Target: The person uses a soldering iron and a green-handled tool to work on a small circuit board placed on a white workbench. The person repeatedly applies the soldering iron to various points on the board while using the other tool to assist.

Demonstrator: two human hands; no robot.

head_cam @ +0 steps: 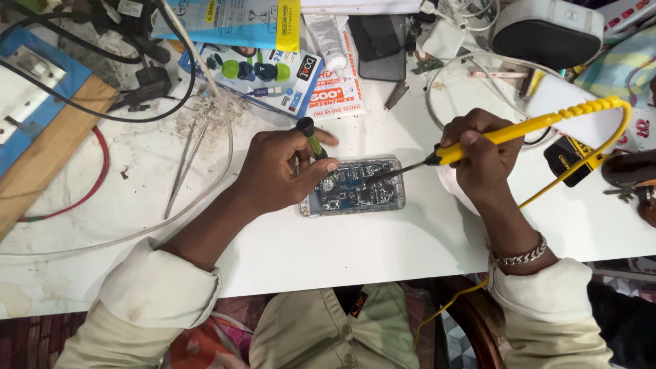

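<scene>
An opened phone lies flat on the white table, its circuit board exposed. My left hand rests on its left end and holds a small green screwdriver with a black cap, tip down on the board. My right hand grips a yellow soldering iron; the dark tip reaches left onto the board. A yellow cord loops from the iron's handle down past my right wrist.
Metal tweezers lie left of my left hand. Boxes of phone parts, a white tube, a dark phone and cables crowd the back. A wooden board with a blue switch plate sits far left. A clear tube curves across.
</scene>
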